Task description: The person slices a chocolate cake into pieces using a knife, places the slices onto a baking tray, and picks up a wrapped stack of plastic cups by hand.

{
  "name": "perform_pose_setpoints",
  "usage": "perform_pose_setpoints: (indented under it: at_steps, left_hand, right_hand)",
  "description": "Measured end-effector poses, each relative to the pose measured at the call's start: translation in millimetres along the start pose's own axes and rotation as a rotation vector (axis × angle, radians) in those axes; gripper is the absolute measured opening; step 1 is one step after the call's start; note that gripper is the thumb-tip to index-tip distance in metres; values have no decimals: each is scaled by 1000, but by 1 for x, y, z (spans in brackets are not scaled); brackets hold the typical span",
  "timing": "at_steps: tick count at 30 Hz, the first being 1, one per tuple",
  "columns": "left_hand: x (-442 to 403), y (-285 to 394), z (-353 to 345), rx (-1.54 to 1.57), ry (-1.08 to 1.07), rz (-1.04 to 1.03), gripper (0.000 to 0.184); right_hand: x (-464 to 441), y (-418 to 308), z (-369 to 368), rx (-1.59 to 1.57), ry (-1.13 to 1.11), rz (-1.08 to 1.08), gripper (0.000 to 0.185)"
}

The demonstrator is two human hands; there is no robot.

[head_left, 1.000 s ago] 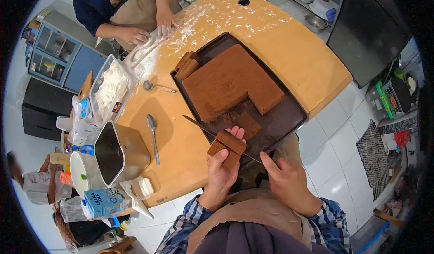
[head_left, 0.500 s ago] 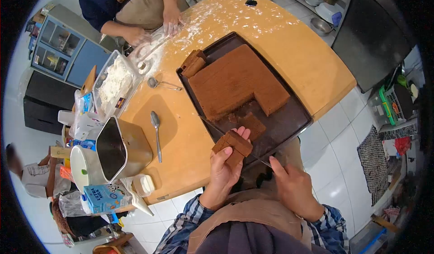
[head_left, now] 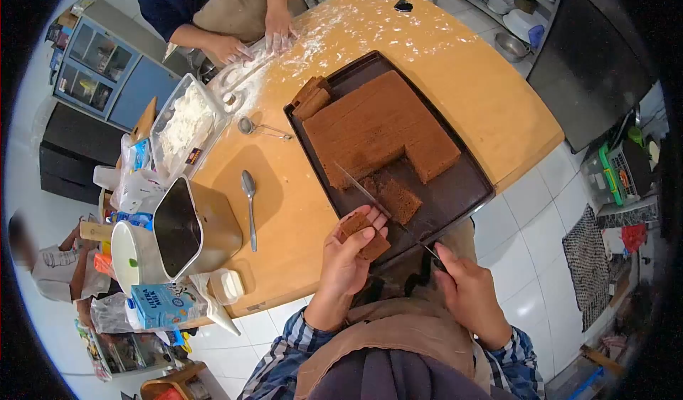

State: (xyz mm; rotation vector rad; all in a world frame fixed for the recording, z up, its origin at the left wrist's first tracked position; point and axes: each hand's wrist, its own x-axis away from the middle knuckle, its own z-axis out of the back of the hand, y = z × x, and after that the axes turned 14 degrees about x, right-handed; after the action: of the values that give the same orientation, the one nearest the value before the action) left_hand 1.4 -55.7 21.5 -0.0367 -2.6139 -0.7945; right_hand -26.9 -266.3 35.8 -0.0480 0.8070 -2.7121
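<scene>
My left hand [head_left: 347, 261] holds a small brown cake piece [head_left: 365, 238] between thumb and fingers, above the near edge of a dark tray [head_left: 445, 222]. My right hand [head_left: 469, 293] is closed on the handle of a long thin knife [head_left: 364, 192], whose blade points up and left past my left fingertips. On the tray lies a large brown cake [head_left: 380, 126] with a notch cut from its near side. A loose cake piece [head_left: 400, 202] lies beside the notch, and cut strips [head_left: 311, 98] rest at the tray's left corner.
Across the table [head_left: 498, 101], another person's hands [head_left: 281, 31] touch floury dough. Left of the tray are a strainer [head_left: 247, 125], a spoon [head_left: 250, 204], a flour container [head_left: 191, 126], a metal tin [head_left: 217, 229], a white tub [head_left: 135, 258] and a milk carton [head_left: 167, 305].
The knife has moved out from across the cake piece in my left hand to beyond it. My left hand has tilted with the piece, and the view has shifted slightly.
</scene>
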Motion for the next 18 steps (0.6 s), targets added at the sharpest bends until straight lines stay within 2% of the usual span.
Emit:
perform_pose_setpoints:
  at_steps: [7, 10, 13, 18]
  left_hand:
    - [16, 18, 5, -33, -30, -20, 44]
    - [10, 17, 9, 149, -122, -51, 46]
    - [2, 14, 6, 24, -174, -188, 57]
    - [-7, 16, 9, 59, -237, -254, 59]
  right_hand:
    - [8, -4, 6, -139, 38, 15, 45]
    - [11, -9, 6, -118, 36, 32, 46]
    - [12, -15, 4, -79, 54, 90, 47]
    - [14, -19, 2, -64, 39, 142, 48]
